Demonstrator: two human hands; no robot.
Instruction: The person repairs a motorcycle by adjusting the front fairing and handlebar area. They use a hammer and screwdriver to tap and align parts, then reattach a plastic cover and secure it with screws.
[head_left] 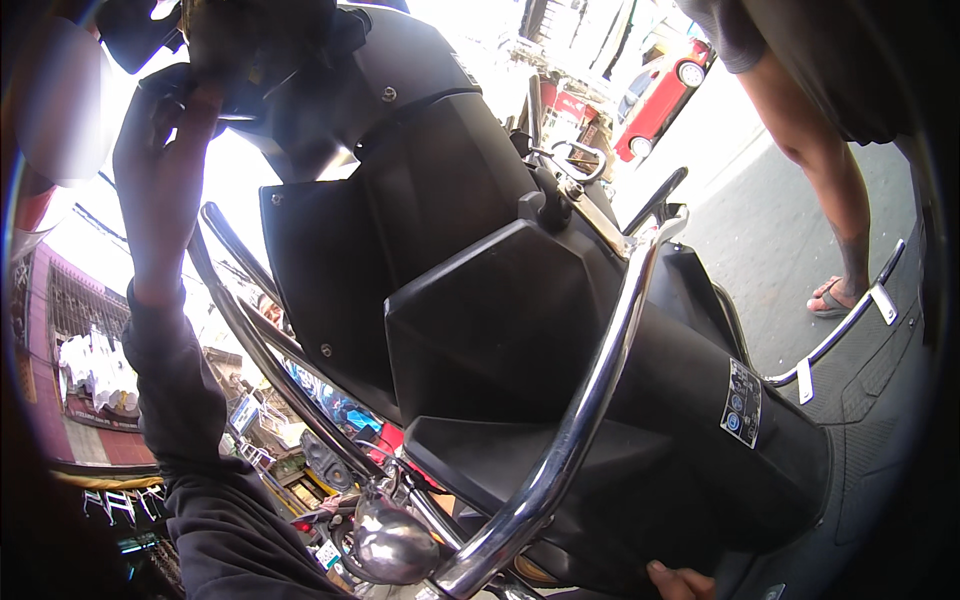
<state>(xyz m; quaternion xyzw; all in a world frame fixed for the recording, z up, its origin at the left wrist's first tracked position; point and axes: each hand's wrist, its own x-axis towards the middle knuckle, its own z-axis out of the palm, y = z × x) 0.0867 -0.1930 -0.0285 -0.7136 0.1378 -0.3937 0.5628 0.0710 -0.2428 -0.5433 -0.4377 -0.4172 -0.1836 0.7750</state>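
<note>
A black scooter's front body panel (480, 310) fills the middle of the view, tilted across it. My left hand (170, 130) is raised at the upper left, its fingers closed round a dark part by the handlebar area (260, 50); shadow hides the detail there. A chrome crash bar (590, 390) curves past the panel, with a round metal lamp-like piece (395, 540) at its lower end. At the bottom edge, just a few fingertips of my right hand (682, 581) show beside the lower body panel. The rest of that hand is out of view.
Another person's bare leg (815, 150) and sandalled foot (832, 297) are at the right, on grey pavement. Near it lies the scooter's ridged footboard (870, 400) with a chrome rail (840, 345). Farther off, a red car (662, 100) stands on the bright street. Cluttered goods fill the lower left.
</note>
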